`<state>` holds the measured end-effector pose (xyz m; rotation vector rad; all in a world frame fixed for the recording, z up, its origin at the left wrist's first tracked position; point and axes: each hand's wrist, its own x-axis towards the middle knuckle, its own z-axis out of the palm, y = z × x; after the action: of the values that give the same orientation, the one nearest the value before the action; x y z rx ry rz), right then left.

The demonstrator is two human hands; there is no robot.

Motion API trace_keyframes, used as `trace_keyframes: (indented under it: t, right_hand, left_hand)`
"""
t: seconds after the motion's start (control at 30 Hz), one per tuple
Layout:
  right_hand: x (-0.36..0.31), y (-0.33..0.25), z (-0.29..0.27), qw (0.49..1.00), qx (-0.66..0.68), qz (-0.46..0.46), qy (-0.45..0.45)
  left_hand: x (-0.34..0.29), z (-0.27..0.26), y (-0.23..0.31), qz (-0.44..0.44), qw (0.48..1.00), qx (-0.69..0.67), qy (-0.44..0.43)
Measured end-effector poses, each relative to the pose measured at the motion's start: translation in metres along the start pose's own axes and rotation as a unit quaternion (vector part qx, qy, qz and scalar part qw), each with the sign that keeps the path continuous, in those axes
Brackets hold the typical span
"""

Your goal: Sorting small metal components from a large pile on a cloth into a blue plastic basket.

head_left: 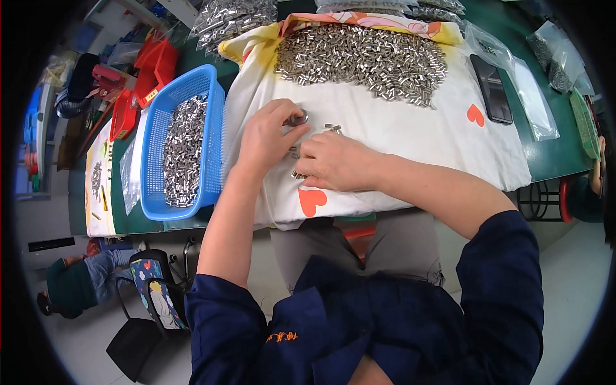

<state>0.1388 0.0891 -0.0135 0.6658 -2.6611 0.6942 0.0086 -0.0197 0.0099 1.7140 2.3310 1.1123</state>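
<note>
My left hand [271, 133] is closed round a short, round metal piece [299, 117] with a ring-like end, pinched between thumb and fingers. To its right, my right hand [337, 163] is bent down onto the cloth, its fingertips together on a few small silvery metal cylinders [297, 174]. A few more loose cylinders [333, 128] lie just beyond its knuckles. Both hands are over a white cloth [410, 141] with red hearts. A large heap of the same kind of small cylinders [366, 61] is spread across the far part of the cloth.
A blue plastic basket [215, 128] of small cylinders stands left of the cloth. Red bins [154, 67] are behind it. A dark phone [491, 90] lies at right beside clear bags [532, 96]. Bagged metal parts [234, 22] sit at the back. Other people are at the edges.
</note>
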Motion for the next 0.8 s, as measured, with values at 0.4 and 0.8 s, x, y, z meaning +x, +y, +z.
trace_keyframes:
  t: [0.4, 0.8]
  right_hand:
    - [0.007, -0.008, -0.003, 0.997, -0.018, 0.043, -0.067]
    - [0.048, -0.002, -0.025, 0.973, 0.057, 0.217, -0.052]
  left_hand:
    - [-0.072, -0.027, 0.041, -0.065, 0.988, 0.064, 0.126]
    - [-0.158, -0.043, 0.052, -0.144, 0.97, -0.06, 0.189]
